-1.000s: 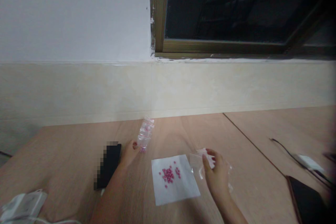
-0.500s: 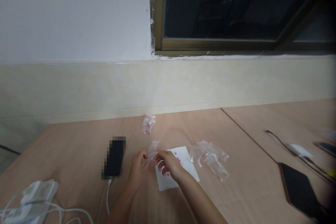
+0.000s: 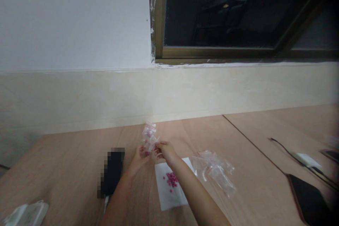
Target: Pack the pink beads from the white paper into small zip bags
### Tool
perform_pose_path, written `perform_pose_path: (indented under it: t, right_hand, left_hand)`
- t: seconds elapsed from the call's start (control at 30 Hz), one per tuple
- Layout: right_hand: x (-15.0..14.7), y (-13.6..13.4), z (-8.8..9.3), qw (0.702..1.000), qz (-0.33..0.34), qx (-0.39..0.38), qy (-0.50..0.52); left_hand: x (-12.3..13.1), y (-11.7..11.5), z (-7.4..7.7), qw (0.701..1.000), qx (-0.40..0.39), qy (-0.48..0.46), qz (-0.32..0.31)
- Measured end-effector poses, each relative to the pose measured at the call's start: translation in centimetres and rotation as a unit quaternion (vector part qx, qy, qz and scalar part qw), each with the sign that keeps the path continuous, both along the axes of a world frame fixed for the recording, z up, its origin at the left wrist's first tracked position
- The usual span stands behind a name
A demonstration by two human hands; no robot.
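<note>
Clear bag (image 3: pixel 151 144) is handled lower centre, seemingly pinched by left hand (image 3: pixel 141 156) and right hand (image 3: pixel 166 151); steady hold needed next.

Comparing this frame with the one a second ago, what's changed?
The right hand has left the loose clear bags and moved left across the white paper to the left hand. Both now meet at a small clear bag; the exact grip is unclear. The paper, pink pellets and loose bags stayed about where they were.
</note>
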State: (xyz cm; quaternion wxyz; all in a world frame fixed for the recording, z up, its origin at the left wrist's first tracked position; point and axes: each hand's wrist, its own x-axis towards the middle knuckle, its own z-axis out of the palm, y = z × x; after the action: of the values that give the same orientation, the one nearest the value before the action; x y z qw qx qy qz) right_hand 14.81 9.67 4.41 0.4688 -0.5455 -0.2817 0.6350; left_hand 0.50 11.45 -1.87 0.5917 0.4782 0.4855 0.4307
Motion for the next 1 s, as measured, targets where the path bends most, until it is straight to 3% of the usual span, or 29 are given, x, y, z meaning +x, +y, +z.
perform_pose_path:
  t: [0.13, 0.23, 0.33, 0.43, 0.5, 0.57, 0.67, 0.8, 1.0]
  right_hand:
    - [1.2, 0.1, 0.6, 0.999, -0.005, 0.025, -0.022]
    - [1.5, -1.5, 1.2, 0.999, 0.006, 0.04, -0.033]
    - [1.2, -4.4, 1.5, 0.996, 0.035, 0.062, -0.05]
    - [0.6, -7.7, 1.2, 0.993, 0.073, 0.081, -0.053]
    - [0.3, -9.7, 0.7, 0.992, 0.098, 0.078, -0.026]
    - [0.3, -11.3, 0.3, 0.991, 0.122, 0.059, 0.008]
    - [0.9, -12.8, 0.0, 0.988, 0.148, 0.027, 0.041]
    - [2.1, -13.8, 0.4, 0.985, 0.17, 0.013, 0.035]
    - [2.5, -13.9, 0.8, 0.986, 0.133, 0.033, -0.099]
  left_hand:
    - [-0.8, 0.4, 0.7, 0.995, 0.015, 0.084, 0.045]
    - [-1.8, -0.6, 2.2, 0.99, 0.03, 0.129, 0.055]
    - [-2.0, -3.1, 4.4, 0.99, 0.035, 0.135, -0.016]
    - [-1.4, -6.5, 6.6, 0.972, 0.042, 0.139, -0.185]
    - [-0.8, -8.6, 7.3, 0.953, 0.021, 0.125, -0.276]
    - [-0.4, -10.3, 7.4, 0.941, -0.014, 0.092, -0.326]
    - [-0.2, -11.6, 7.0, 0.931, -0.045, 0.057, -0.359]
    - [-0.2, -11.7, 7.0, 0.917, -0.048, 0.078, -0.388]
    - [0.9, -11.2, 8.2, 0.914, -0.009, 0.173, -0.368]
